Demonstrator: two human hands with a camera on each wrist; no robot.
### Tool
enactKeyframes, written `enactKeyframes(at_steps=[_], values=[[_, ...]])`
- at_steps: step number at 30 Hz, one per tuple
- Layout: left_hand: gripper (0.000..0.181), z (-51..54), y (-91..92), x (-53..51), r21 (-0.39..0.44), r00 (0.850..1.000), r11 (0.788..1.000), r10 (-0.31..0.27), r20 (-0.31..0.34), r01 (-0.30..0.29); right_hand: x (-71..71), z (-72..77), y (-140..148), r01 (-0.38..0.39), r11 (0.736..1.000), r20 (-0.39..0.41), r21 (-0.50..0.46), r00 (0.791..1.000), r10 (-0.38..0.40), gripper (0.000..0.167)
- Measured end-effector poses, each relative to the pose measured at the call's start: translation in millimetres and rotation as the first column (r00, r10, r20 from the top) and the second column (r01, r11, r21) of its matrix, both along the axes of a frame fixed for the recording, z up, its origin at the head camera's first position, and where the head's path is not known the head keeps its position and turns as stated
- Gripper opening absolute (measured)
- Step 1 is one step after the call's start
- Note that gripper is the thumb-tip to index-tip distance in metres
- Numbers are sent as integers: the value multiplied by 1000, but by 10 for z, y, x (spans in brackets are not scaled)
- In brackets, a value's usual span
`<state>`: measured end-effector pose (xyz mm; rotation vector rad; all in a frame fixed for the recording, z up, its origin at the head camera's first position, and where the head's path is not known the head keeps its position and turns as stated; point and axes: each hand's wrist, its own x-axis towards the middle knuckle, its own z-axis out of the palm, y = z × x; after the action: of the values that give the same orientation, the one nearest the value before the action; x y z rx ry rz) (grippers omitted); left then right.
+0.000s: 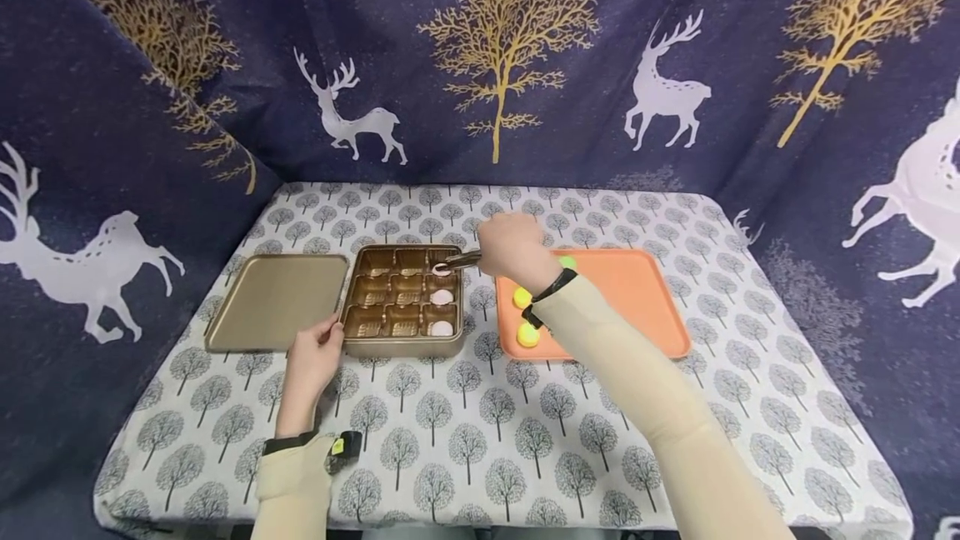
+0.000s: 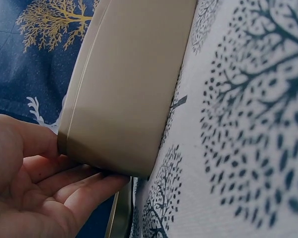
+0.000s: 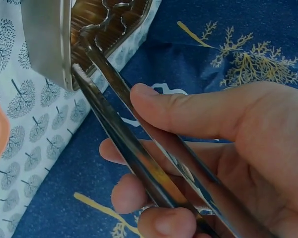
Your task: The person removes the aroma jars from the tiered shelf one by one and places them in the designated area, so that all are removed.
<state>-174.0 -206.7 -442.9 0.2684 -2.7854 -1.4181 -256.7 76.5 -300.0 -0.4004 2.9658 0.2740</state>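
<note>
My left hand (image 1: 312, 361) grips the near left corner of a gold box (image 2: 124, 89) with a brown divided insert (image 1: 406, 290). In the left wrist view its thumb lies on the rim, with the other fingers against the side. My right hand (image 1: 516, 250) holds metal tongs (image 3: 124, 114) whose tips are at the box's far right compartment. A pale pink round piece (image 1: 441, 270) shows at those tips; whether they touch it I cannot tell. In the right wrist view the tips stand apart. Two similar pieces, a middle one (image 1: 442, 297) and a near one (image 1: 441, 328), sit in the right column.
A flat gold lid (image 1: 277, 302) lies left of the box. On the right is an orange tray (image 1: 630, 298) with two yellow balls, one farther (image 1: 522, 297) and one nearer (image 1: 528, 334), and a green one (image 1: 567, 262). The right forearm crosses above this tray.
</note>
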Motion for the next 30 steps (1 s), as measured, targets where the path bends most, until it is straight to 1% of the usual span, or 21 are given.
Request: enactKeyframes(at_steps=[3, 7, 11, 15, 19, 22, 24, 27, 30], values=[[44, -3, -7, 21, 1, 1000, 1000, 5, 4, -5, -8, 15, -48, -9, 1000, 14, -12, 1000, 9, 7], [45, 3, -1, 17, -2, 1000, 1000, 8, -3, -8, -32, 42, -97, -9, 1000, 40, -18, 999, 9, 3], [45, 0, 8, 7, -3, 1000, 1000, 11, -1, -11, -68, 69, -160, 8, 1000, 80, 13, 997, -9, 10], [45, -12, 16, 2, -7, 1000, 1000, 16, 2, -16, -96, 113, -263, 28, 997, 122, 68, 992, -36, 15], [45, -13, 23, 6, -15, 1000, 1000, 17, -4, -17, -101, 136, -417, 46, 989, 108, 141, 992, -61, 24], [45, -8, 20, 24, -18, 1000, 1000, 19, 2, -19, -104, 106, -547, 73, 979, 103, 192, 990, -94, 30], [45, -4, 17, 36, -14, 1000, 1000, 23, 9, -23, -108, 76, -620, 84, 974, 111, 210, 988, -109, 34], [45, 1, 14, 45, -4, 999, 1000, 27, 21, -27, -114, 19, -666, 68, 972, 105, 226, 990, -94, 37], [45, 3, 30, 31, 4, 1000, 1000, 19, 16, -19, -127, -17, -631, 49, 973, 71, 226, 995, -67, 35]])
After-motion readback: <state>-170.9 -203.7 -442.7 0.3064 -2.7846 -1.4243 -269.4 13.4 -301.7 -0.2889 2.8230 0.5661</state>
